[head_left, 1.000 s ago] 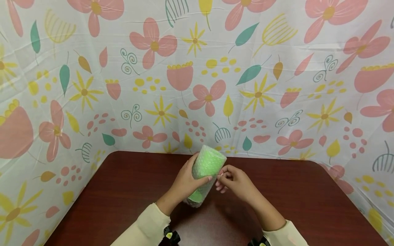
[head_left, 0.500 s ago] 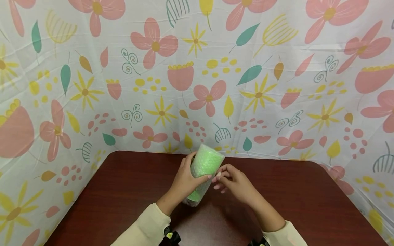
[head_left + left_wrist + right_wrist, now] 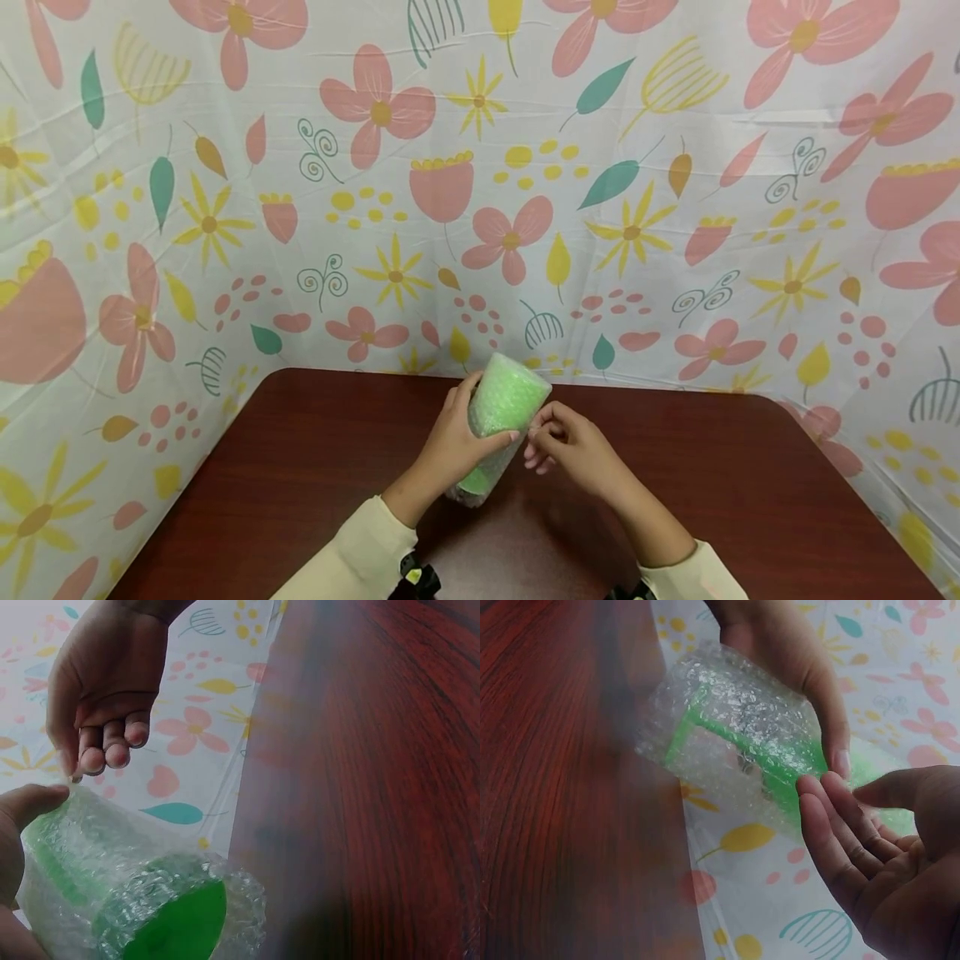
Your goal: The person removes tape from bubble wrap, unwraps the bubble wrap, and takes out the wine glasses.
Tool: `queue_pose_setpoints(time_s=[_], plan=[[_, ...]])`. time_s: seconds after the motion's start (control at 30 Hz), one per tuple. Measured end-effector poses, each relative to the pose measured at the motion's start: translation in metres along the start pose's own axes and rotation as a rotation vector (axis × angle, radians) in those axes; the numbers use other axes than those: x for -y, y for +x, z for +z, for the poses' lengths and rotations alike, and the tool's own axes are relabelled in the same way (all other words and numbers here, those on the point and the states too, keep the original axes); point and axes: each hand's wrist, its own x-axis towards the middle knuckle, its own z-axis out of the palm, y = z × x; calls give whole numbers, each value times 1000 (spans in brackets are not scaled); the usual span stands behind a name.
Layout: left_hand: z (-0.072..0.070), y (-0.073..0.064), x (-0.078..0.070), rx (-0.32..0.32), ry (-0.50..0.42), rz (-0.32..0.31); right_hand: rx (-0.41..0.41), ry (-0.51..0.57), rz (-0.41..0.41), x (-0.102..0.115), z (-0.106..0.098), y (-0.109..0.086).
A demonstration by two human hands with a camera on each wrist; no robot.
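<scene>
A green object is rolled in clear bubble wrap, forming a tilted cylinder over the table. Its exact kind is obscured by the wrap; the right wrist view shows straight green edges and a see-through part. My left hand grips the roll from the left, thumb across the near side. On the other side, the thumb and index finger of my right hand pinch at the wrap's edge, close to the left thumb. The other right fingers are loosely bent. What exactly lies between the pinching fingertips is too small to make out.
A dark reddish-brown wooden table lies under both hands. Floral-patterned white cloth hangs behind it and along both sides. Black straps sit at the cuffs of the cream sleeves.
Both hands and the wrapped roll shifted slightly left, then back right. The left grip stays the same, and the right fingertips remain at the wrap's edge.
</scene>
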Motion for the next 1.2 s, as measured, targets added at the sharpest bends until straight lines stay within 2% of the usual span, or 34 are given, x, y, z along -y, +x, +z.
queue_pose_setpoints(time_s=[0.13,0.23,0.43,0.67,0.8,1.03,1.2], plan=[[0,-1,0,59,3,-11,-6,-3,3,-2,-1,1],[-1,0,0,81,-5,-7,-19,-10,6,-2,-2,1],[-2,1,2,54,-23,25,-33,-17,12,-1,-3,1],[-3,0,-1,37,-23,2,-45,-7,22,0,-3,1],[-3,-1,-2,57,-23,-5,-47,-4,22,0,-3,1],[-3,0,-2,69,-32,29,-58,22,21,-1,-3,3],[-3,0,-1,85,-58,-8,-50,33,32,-3,-3,3]])
